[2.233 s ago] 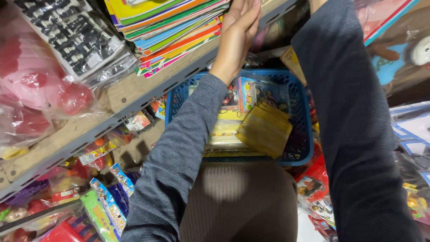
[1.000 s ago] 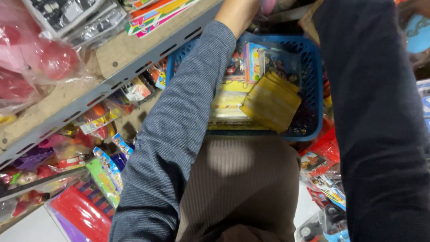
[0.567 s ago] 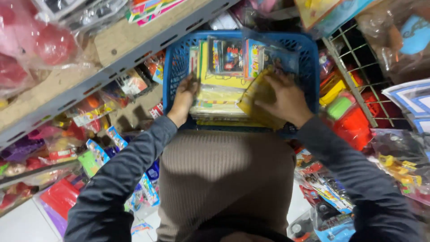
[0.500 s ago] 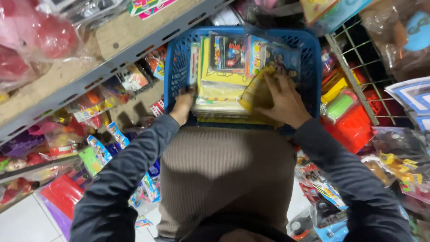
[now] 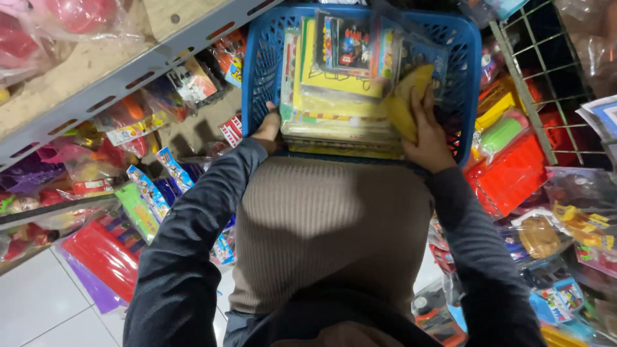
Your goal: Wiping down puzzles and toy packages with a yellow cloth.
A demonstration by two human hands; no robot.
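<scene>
- So the person's got a blue plastic basket [image 5: 263,71] held against their front, lattice walls, rim up near the top edge of the view.
- It's pretty full: a stack of flat packs [image 5: 340,109] wrapped in clear plastic, mostly yellow covers, sits in the middle and fills it from the near wall to the far one. A couple of the ones on top have dark, busy picture covers.
- Right hand [image 5: 427,138] is inside the basket at its right near corner, fingers curled onto a yellow cloth [image 5: 405,103] that lies against the right side of the stack. So it's grasping that cloth, thumb side toward the packs.
- Left hand [image 5: 268,128] is at the basket's left near corner, touching the wall. Most of it is tucked behind the rim, so I can't tell if it's clenched on the basket or just resting there.
- Left of the basket there's a metal shelf [image 5: 116,83] with bagged toys [image 5: 83,167] hanging under it.
- Right of it, a wire rack [image 5: 546,83] with red and yellow plastic toys [image 5: 514,167] crammed just beside the basket wall.
</scene>
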